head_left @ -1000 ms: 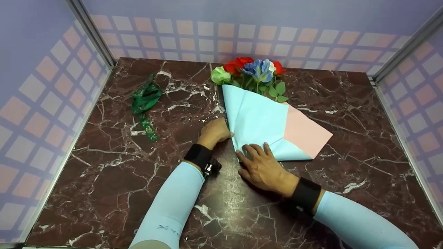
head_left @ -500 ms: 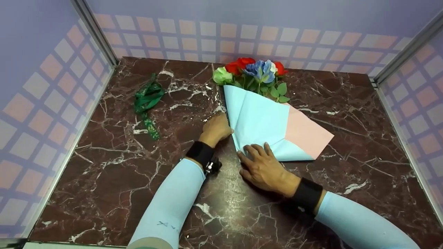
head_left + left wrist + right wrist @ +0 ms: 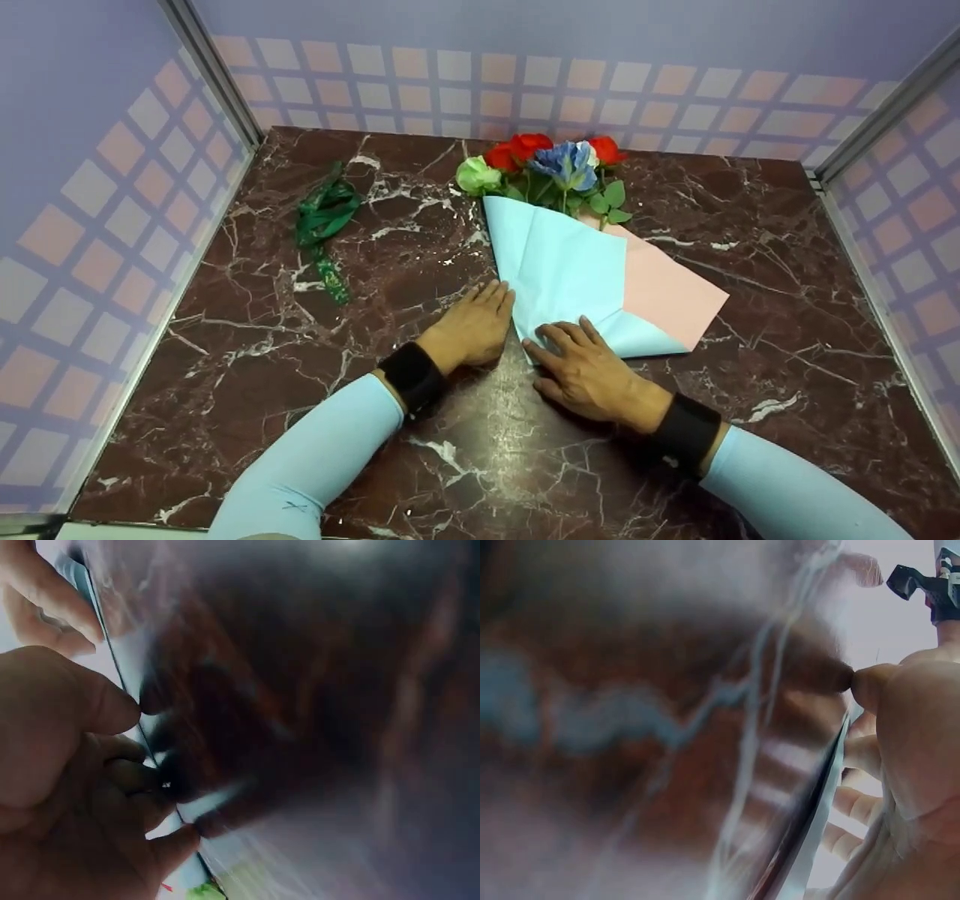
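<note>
A bouquet of red, blue, white and green flowers (image 3: 562, 166) lies at the table's back, its stems inside wrapping paper (image 3: 574, 266). The paper is light blue with a pink part (image 3: 667, 292) showing at the right, and it narrows toward me. My left hand (image 3: 472, 322) rests on the table with its fingers extended, fingertips touching the paper's left edge. My right hand (image 3: 596, 375) presses its spread fingers on the paper's narrow lower end. In the left wrist view the left hand (image 3: 67, 742) lies along that edge; in the right wrist view the right hand's (image 3: 915, 742) fingertips are partly hidden.
A crumpled green ribbon (image 3: 328, 214) lies on the dark marbled table (image 3: 225, 390) to the left. Tiled-pattern walls (image 3: 540, 71) enclose the back and both sides.
The left hand has gone from a curled fist at the paper's left edge to extended fingers, a little nearer me. The right hand stays on the paper's lower end.
</note>
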### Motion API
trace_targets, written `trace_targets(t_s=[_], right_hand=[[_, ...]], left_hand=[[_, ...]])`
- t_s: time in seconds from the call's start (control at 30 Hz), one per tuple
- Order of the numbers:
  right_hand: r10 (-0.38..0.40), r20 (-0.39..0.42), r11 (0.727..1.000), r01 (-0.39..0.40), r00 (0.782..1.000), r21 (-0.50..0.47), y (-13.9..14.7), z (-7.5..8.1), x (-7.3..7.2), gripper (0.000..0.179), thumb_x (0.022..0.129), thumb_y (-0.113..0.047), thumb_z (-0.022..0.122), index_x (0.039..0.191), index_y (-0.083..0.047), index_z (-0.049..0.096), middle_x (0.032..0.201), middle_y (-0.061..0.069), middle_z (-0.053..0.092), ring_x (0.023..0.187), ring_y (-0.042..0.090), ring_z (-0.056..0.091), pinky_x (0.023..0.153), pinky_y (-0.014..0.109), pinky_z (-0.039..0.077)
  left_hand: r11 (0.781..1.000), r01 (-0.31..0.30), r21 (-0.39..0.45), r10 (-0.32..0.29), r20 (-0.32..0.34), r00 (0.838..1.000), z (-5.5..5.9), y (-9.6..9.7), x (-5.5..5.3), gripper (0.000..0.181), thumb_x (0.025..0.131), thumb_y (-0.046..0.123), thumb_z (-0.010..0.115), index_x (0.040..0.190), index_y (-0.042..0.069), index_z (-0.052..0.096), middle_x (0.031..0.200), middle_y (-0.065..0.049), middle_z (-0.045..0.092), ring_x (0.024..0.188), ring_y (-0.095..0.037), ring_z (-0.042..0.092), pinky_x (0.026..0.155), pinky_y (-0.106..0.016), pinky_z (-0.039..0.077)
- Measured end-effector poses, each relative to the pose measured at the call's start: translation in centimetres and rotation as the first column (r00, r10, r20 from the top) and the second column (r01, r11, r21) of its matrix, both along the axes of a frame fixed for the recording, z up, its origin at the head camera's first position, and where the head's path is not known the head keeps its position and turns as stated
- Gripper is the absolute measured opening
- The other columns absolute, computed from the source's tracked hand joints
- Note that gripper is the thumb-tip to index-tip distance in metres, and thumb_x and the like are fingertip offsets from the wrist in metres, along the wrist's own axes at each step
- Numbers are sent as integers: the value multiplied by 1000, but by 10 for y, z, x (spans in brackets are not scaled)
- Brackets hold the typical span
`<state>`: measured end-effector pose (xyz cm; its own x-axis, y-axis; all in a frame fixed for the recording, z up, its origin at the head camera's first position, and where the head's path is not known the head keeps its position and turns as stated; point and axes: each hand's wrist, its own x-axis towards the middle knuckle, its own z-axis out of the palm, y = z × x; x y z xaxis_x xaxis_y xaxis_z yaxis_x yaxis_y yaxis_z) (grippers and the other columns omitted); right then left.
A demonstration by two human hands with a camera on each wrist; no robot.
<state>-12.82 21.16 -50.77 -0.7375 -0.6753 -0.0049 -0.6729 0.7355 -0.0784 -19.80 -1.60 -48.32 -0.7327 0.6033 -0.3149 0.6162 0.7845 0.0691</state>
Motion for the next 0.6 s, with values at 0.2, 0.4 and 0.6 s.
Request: trace_targets(t_s=[0.2, 0.4, 0.6], right_hand=[[-1, 9, 1000, 1, 1000, -29, 0, 0, 0, 63, 108, -46, 51, 164, -18, 41, 159, 16, 44, 146, 40, 42, 124, 69, 27], [-2, -6, 1000, 2, 1000, -14, 1, 1, 0, 64, 108, -47, 52, 164, -19, 41, 159, 16, 44, 146, 40, 42, 124, 69, 27], [5, -14, 1000, -6, 1000, -11, 0, 1, 1, 63, 108, -47, 51, 162, -17, 44, 159, 16, 45, 145, 40, 44, 123, 69, 28]], left_hand=[[989, -137, -52, 140, 70, 988, 6, 20, 3, 78, 110, 43, 35, 166, -5, 10, 174, -27, 5, 163, -41, 3, 131, -62, 12], [973, -217, -73, 220, 40, 975, 5, 28, -1, 82, 108, 49, 39, 166, -3, 14, 176, -22, 9, 164, -40, 8, 129, -65, 18], [961, -270, -59, 271, 3, 963, 0, 23, -19, 77, 104, 35, 41, 167, 0, 15, 178, -15, 10, 163, -42, 12, 127, -65, 22]])
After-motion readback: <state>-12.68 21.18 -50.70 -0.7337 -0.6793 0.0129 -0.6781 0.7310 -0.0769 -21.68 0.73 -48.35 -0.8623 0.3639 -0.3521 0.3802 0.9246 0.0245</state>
